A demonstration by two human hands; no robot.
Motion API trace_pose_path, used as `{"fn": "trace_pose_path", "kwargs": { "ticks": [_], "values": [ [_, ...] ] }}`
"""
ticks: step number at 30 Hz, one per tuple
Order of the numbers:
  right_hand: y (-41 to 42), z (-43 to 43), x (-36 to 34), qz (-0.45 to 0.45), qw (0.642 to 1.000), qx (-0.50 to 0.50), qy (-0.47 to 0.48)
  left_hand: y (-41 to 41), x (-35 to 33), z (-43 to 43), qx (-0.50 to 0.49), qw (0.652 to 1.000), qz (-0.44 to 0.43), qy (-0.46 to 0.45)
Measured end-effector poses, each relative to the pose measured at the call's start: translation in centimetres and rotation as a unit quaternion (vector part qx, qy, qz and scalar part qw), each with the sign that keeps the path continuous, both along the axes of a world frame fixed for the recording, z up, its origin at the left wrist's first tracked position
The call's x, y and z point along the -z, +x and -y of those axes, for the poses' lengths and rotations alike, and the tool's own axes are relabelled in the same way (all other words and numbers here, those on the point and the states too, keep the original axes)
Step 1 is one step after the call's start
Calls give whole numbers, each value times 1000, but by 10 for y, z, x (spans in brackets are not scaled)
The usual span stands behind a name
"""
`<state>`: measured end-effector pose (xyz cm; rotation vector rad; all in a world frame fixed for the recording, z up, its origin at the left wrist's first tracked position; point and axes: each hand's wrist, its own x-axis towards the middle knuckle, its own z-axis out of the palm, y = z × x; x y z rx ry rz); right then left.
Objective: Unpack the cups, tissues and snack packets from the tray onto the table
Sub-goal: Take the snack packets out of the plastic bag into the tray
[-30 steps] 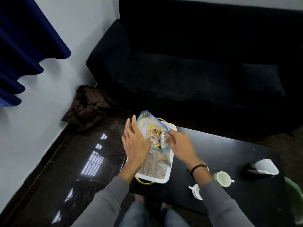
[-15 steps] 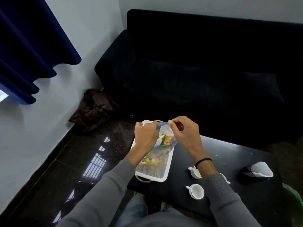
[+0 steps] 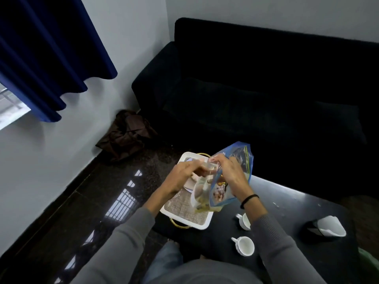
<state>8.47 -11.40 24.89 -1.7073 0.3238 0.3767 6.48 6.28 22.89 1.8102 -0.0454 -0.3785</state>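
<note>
A clear zip bag with blue edges point(image 3: 239, 158), holding snack packets, hangs above the white tray point(image 3: 202, 223) at the left end of the black table point(image 3: 287, 203). My right hand point(image 3: 230, 174) grips the bag's upper edge. My left hand point(image 3: 182, 174) pinches the bag's other side, fingers closed on the plastic. The tray has gold handles and a woven grey liner; something white lies at its far end, partly hidden by my hands. Two white cups point(image 3: 245, 245) point(image 3: 245, 221) stand on the table right of the tray. A black holder with white tissues point(image 3: 330, 226) sits further right.
A black sofa point(image 3: 256, 89) runs behind the table. A brown bag point(image 3: 127, 136) lies on the dark glossy floor by the wall. A blue curtain point(image 3: 45, 50) hangs at upper left. Something green point(image 3: 369, 263) shows at the right edge.
Both hands have lifted the zip bag off the tray and turned it so it hangs up and to the right. The view has tilted and shifted.
</note>
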Motion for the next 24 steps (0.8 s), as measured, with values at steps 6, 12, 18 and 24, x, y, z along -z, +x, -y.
{"fn": "trace_pose_path", "kwargs": {
  "ticks": [6,12,18,24],
  "values": [
    [8,15,-27,22,993,-39,109,9,39,-9,-178,980,-81,38],
    [11,28,-39,17,947,-14,320,16,48,-3,-261,905,-281,-186],
    [14,34,-24,-26,931,111,347,6,53,-1,-202,880,-296,-311],
    [20,30,5,-98,989,-70,85,8,43,-2,-268,880,-265,-289]
  ]
}}
